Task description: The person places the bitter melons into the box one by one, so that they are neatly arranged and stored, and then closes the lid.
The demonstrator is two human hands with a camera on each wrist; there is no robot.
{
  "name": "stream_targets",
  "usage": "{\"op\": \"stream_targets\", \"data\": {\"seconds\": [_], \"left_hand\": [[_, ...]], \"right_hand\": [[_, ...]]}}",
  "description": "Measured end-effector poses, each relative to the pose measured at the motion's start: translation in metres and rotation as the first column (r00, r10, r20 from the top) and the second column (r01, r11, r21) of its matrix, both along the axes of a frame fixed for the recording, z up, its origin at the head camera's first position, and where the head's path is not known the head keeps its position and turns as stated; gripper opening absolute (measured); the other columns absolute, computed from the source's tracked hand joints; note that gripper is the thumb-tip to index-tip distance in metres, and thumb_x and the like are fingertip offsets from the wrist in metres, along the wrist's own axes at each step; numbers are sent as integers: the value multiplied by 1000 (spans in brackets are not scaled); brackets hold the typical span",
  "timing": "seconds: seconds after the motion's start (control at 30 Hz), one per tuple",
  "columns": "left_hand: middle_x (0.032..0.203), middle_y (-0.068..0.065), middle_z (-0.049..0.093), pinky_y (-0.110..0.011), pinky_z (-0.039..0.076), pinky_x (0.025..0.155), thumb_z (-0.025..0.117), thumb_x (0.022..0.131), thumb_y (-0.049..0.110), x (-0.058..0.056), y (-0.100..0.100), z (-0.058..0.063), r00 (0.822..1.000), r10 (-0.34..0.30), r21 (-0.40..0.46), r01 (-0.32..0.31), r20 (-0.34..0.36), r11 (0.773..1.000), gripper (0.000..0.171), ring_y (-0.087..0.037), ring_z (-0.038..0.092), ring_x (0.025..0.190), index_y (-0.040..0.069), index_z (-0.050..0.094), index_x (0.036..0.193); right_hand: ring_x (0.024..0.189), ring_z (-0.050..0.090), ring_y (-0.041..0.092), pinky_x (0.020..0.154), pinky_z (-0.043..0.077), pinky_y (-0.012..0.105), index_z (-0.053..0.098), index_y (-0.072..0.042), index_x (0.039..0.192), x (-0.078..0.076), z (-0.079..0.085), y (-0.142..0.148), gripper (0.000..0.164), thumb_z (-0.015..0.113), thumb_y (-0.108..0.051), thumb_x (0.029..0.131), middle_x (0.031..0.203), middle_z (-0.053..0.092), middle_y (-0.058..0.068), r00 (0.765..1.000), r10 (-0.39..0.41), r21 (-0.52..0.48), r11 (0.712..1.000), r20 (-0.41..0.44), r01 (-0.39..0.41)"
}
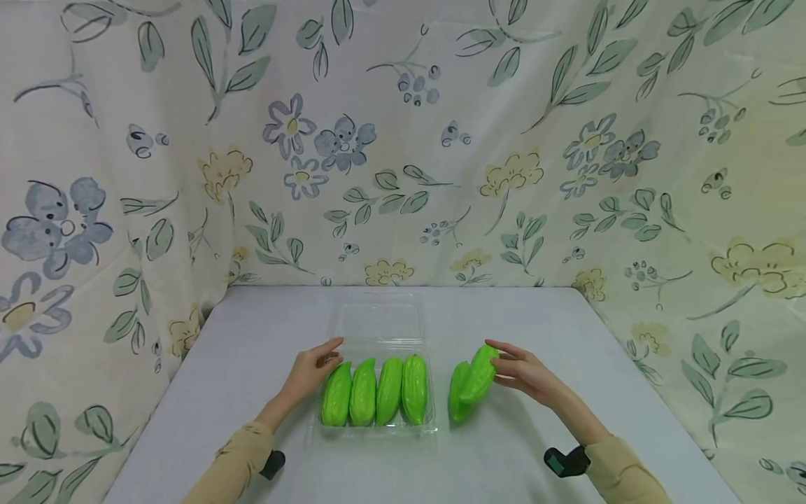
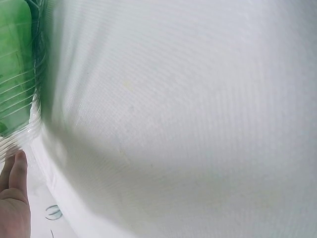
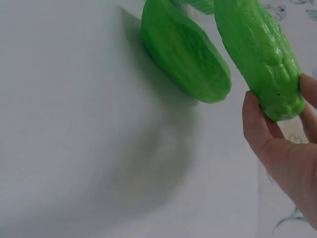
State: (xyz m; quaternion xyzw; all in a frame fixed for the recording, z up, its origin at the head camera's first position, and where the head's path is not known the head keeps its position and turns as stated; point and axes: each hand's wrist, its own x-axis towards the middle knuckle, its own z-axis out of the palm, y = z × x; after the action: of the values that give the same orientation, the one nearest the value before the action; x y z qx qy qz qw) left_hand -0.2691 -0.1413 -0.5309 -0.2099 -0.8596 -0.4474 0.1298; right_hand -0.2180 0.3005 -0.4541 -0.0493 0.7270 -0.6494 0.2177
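A glossy, wrinkled green gourd (image 1: 481, 371) was in the right hand (image 1: 525, 369), whose grip pinched it at one end, thumb and fingers set on either side. It slanted over the right part of the desk (image 1: 264, 336), and in the right wrist view its pinched end stood off the surface. A second gourd (image 1: 458, 400) lay on the desk just beside it; the held one overlapped it in the head view, while the right wrist view showed a gap between them. Near these two, on their left, was a clear plastic container (image 1: 432, 413) with its transparent lid (image 1: 378, 318) folded back, away from the person. Four more gourds (image 1: 363, 393) lay in it side by side, lengthwise, the three leftmost leaning slightly rightward at their far tips. The left hand (image 1: 313, 369) was at the container's far left corner, its fingers reaching the edge; whether that grip was pinching the plastic could not be told. Tan sleeves (image 1: 623, 469) covered both forearms, and a small dark device (image 1: 565, 462) showed at each wrist. Beyond the desk, and down both sides, hung a pale cloth (image 1: 409, 154) printed with blue and yellow flowers and green leaves.
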Motion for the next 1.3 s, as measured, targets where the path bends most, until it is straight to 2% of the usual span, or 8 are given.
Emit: {"op": "stream_targets", "data": {"seconds": [0.2,0.37,0.63,0.8,1.1,1.3], "left_hand": [[124,-15,64,-24,54,70,67,87,10,0,0,2,999,3,6,-4,49,1000,43,-26,69,94,3,58,129],[127,-16,61,-29,56,75,67,88,11,0,-1,2,999,-8,10,7,53,1000,43,-26,69,97,3,57,129],[125,-16,63,-26,55,72,67,87,9,0,-1,1,1000,-10,-3,10,20,1000,43,-26,69,95,3,58,129],[127,-16,61,-31,57,75,67,88,10,1,0,2,999,-8,2,8,35,1000,43,-27,69,97,3,58,129],[129,-16,60,-35,57,79,65,89,11,0,0,1,998,-14,6,14,56,1000,43,-28,68,99,3,56,131],[131,-15,58,-37,57,81,65,89,10,1,0,2,998,-17,8,16,57,1000,44,-28,68,100,2,56,131]], "right_hand": [[108,57,6,101,48,39,28,-5,149,1,3,-7,59,53,-21,98,138,43,13,1000,-10,21,1000,-26,11],[109,56,6,102,47,42,27,-4,149,1,3,-13,60,54,-21,97,144,35,23,998,-10,33,999,-54,12],[108,57,6,102,45,45,28,-3,148,1,3,-22,60,55,-20,97,141,39,20,997,-10,26,1000,-82,12],[109,57,6,103,43,49,27,-2,148,0,3,-26,60,54,-19,98,143,35,23,995,0,16,1000,-98,1],[107,56,6,102,45,47,29,-2,147,1,4,-44,60,56,-18,96,140,37,19,994,4,-8,1000,-106,-5],[107,57,9,102,46,46,32,-5,147,-1,0,-58,61,59,-21,94,140,38,20,995,-34,-22,999,-98,32]]}}
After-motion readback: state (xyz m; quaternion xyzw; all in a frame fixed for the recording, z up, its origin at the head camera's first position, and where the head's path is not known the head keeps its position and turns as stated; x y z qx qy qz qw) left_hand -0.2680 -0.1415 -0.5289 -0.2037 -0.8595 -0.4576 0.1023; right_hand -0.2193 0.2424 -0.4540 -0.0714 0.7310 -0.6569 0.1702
